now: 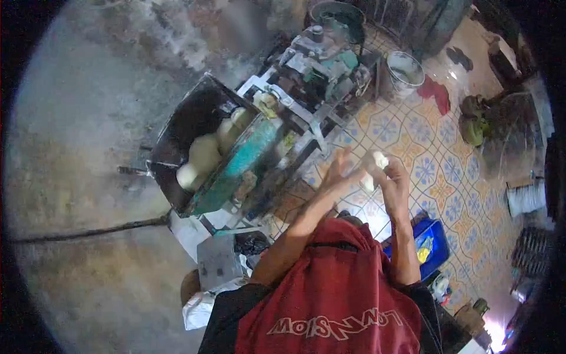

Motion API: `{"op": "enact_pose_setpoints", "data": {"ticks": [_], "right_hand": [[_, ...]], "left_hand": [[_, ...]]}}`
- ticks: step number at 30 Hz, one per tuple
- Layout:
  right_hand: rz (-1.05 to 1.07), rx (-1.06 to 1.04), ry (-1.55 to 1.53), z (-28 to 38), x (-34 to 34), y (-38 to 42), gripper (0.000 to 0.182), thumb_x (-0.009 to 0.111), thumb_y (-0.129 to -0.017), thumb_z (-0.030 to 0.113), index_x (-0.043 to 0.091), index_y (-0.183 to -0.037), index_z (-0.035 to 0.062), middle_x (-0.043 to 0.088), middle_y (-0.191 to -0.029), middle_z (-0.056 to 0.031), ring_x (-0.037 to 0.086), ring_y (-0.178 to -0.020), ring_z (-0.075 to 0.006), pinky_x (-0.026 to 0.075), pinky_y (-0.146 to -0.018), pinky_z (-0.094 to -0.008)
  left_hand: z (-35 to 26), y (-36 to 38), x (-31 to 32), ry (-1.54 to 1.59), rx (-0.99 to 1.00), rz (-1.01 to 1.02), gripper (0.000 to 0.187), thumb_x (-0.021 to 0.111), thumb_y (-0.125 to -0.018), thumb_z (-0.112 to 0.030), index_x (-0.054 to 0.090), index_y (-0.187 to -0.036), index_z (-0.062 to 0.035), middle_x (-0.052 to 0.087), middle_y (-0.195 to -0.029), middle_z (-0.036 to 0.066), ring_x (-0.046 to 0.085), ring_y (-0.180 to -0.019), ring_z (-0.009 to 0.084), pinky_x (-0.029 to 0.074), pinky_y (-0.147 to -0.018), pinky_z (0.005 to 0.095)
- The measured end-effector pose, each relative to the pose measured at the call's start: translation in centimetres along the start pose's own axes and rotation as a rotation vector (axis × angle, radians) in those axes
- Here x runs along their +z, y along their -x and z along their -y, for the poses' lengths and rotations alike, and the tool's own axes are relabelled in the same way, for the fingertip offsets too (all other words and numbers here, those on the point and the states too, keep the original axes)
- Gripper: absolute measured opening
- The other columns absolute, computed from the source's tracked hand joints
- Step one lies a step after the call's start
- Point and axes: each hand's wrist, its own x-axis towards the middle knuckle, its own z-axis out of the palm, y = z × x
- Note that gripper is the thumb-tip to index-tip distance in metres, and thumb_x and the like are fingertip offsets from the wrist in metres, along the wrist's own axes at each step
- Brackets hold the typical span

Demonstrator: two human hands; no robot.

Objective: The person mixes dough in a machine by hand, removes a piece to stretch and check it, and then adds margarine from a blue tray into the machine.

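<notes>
My right hand [394,183] is closed around a soft white lump that looks like dough [380,159], its top showing above the fingers. A second bit of white [368,182] shows just below, between the two hands. My left hand [342,174] is beside it, fingers apart and slightly blurred, the fingertips reaching toward the white piece. Ahead to the left, a dark metal trough with a green side [244,162] holds several pale, rounded lumps [203,154].
A machine frame with green parts [339,68] adjoins the trough. A white bucket [405,69] stands on the patterned tile floor [439,177], near a red cloth [435,94]. Close by on the right is a blue bin [437,230] with something yellow inside. A grey box [219,259] sits at lower left.
</notes>
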Motion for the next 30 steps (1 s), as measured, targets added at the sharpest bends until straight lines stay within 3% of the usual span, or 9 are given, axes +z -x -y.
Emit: {"op": "enact_pose_setpoints", "data": {"ticks": [4,10,11,19,20,24,27,28,30], "right_hand": [[0.057,-0.017,0.108,-1.1,-0.5,-0.7,0.021,0.066,-0.083,0.011,0.061,-0.100,-0.0002,0.063,-0.077,-0.0033,0.055,-0.062,-0.0070,0.043,-0.052,-0.0223],[-0.038,0.055,0.147,-0.7,-1.3,-0.4,0.032,0.071,-0.079,0.017,0.062,-0.101,-0.0045,0.066,-0.080,-0.0059,0.059,-0.069,-0.0102,0.046,-0.061,-0.0243],[-0.052,0.003,0.164,-1.5,-2.0,-0.5,0.032,0.071,-0.079,0.019,0.063,-0.101,-0.0028,0.067,-0.085,-0.0065,0.060,-0.075,-0.0110,0.047,-0.065,-0.0262],[-0.171,0.005,-0.219,0.1,-3.1,-0.5,0.026,0.058,-0.090,0.022,0.055,-0.105,0.0005,0.061,-0.082,-0.0037,0.056,-0.068,-0.0092,0.044,-0.058,-0.0240],[-0.155,-0.012,-0.229,0.4,-3.4,-0.3,0.026,0.057,-0.091,0.023,0.055,-0.105,0.0013,0.059,-0.078,-0.0029,0.055,-0.066,-0.0087,0.044,-0.055,-0.0238],[-0.161,-0.004,-0.119,2.5,-3.4,0.2,0.028,0.058,-0.089,0.023,0.055,-0.108,0.0026,0.062,-0.080,-0.0051,0.057,-0.068,-0.0098,0.045,-0.058,-0.0251],[-0.126,-0.027,0.030,1.6,-2.9,0.0,0.033,0.060,-0.087,0.022,0.054,-0.112,0.0018,0.064,-0.084,-0.0073,0.059,-0.073,-0.0118,0.047,-0.063,-0.0265],[-0.105,-0.046,0.014,1.2,-2.6,-0.2,0.037,0.062,-0.085,0.022,0.054,-0.115,0.0012,0.064,-0.085,-0.0081,0.059,-0.076,-0.0132,0.048,-0.067,-0.0275],[-0.140,-0.098,0.019,0.6,-2.5,-0.2,0.037,0.064,-0.084,0.021,0.054,-0.114,0.0008,0.064,-0.085,-0.0079,0.060,-0.075,-0.0132,0.048,-0.067,-0.0274]], "left_hand": [[-4.1,1.7,1.4,0.121,-0.311,0.154,0.049,0.070,-0.082,-0.028,0.052,-0.122,-0.0063,0.060,-0.109,0.006,0.059,-0.092,0.0126,0.049,-0.074,0.0275],[-3.8,1.5,0.5,0.078,-0.049,-0.073,0.029,0.065,-0.085,-0.022,0.064,-0.102,0.0009,0.068,-0.086,0.008,0.065,-0.067,0.0148,0.050,-0.059,0.0245],[-4.5,1.2,0.9,-0.012,-0.190,-0.212,0.028,0.064,-0.085,-0.021,0.064,-0.103,0.0004,0.068,-0.089,0.008,0.066,-0.071,0.0158,0.051,-0.060,0.0252],[-4.2,1.7,1.4,0.135,-0.167,0.243,0.063,0.069,-0.082,-0.032,0.043,-0.129,0.0018,0.060,-0.112,0.016,0.062,-0.098,0.0291,0.052,-0.081,0.0440],[-4.7,1.8,1.3,0.077,-0.170,0.418,0.094,0.072,-0.076,-0.044,0.021,-0.142,-0.0020,0.047,-0.130,0.019,0.048,-0.118,0.0339,0.042,-0.095,0.0516],[-3.8,1.0,0.8,0.068,-0.037,0.258,0.109,0.074,-0.069,-0.053,0.012,-0.146,-0.0046,0.026,-0.146,0.013,0.025,-0.135,0.0291,0.027,-0.106,0.0456],[-4.7,-0.1,2.3,-0.048,-0.008,0.487,0.098,0.073,-0.074,-0.046,0.019,-0.144,-0.0039,0.035,-0.141,0.011,0.033,-0.131,0.0213,0.029,-0.105,0.0369],[-6.2,0.1,3.5,-0.158,-0.040,0.484,0.067,0.071,-0.079,-0.033,0.044,-0.132,-0.0019,0.054,-0.121,0.008,0.050,-0.111,0.0138,0.040,-0.092,0.0289],[-6.8,-0.1,3.7,-0.250,-0.153,0.426,0.045,0.069,-0.081,-0.026,0.056,-0.116,-0.0014,0.060,-0.104,0.005,0.055,-0.094,0.0104,0.044,-0.080,0.0262]]}}
